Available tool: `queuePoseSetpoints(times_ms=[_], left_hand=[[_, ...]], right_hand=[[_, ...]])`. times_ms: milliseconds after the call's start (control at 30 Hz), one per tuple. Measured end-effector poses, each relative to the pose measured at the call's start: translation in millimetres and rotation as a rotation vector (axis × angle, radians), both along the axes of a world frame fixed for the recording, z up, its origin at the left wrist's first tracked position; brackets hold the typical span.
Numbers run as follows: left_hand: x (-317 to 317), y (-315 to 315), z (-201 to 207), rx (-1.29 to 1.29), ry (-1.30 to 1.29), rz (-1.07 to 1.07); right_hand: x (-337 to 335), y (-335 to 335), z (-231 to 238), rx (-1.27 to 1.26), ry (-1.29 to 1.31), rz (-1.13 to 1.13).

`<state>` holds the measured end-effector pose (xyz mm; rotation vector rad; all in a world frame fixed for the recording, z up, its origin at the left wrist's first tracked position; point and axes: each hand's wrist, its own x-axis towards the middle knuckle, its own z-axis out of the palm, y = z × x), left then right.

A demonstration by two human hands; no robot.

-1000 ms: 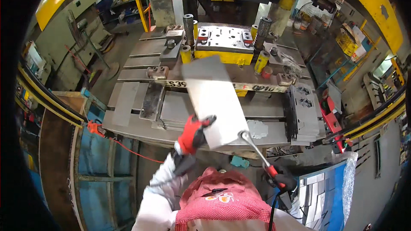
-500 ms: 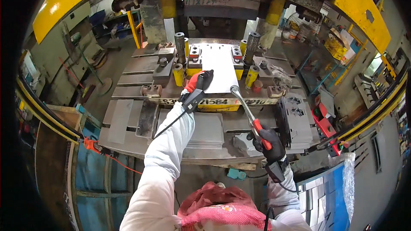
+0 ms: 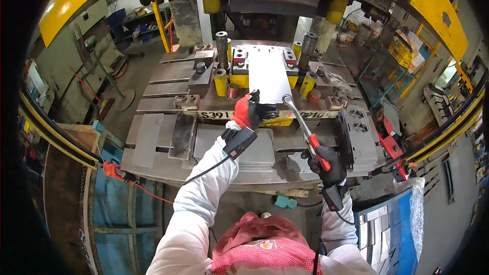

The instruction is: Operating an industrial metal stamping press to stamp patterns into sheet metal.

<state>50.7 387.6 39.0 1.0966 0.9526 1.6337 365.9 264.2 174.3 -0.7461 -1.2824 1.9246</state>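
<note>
Sheet [image 3: 268, 75] lies flat on the press die [image 3: 239, 79], between the yellow posts [image 3: 220, 82]. Left hand [image 3: 248, 110], red-gloved, pinches the sheet's near edge. Right hand [image 3: 329, 164], fingers wrapped tight, holds the red-handled tool [image 3: 304, 130]; its tip meets the sheet's near corner.

A grey steel press bed [image 3: 163, 137] with long slots carries everything here. At its middle sits a yellow die block [image 3: 239, 79], and a bright flat metal sheet [image 3: 268, 74] lies on top of it (its near edge overhangs the block). Grey guide posts [image 3: 222, 48] and short yellow cylinders [image 3: 220, 82] stand beside the sheet. Dark clamp blocks [image 3: 186, 101] rest on the slotted plate to the left.
</note>
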Motion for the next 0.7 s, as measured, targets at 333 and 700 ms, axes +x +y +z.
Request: queuePoseSetpoints(times_ms=[333, 700], left_hand=[[44, -5, 43, -0.124, -0.131, -0.099], [46, 41, -7, -0.056, 0.016, -0.012]], right_hand=[[10, 1, -8, -0.010, 0.009, -0.086], [16, 2, -12, -0.060, 0.001, -0.148]])
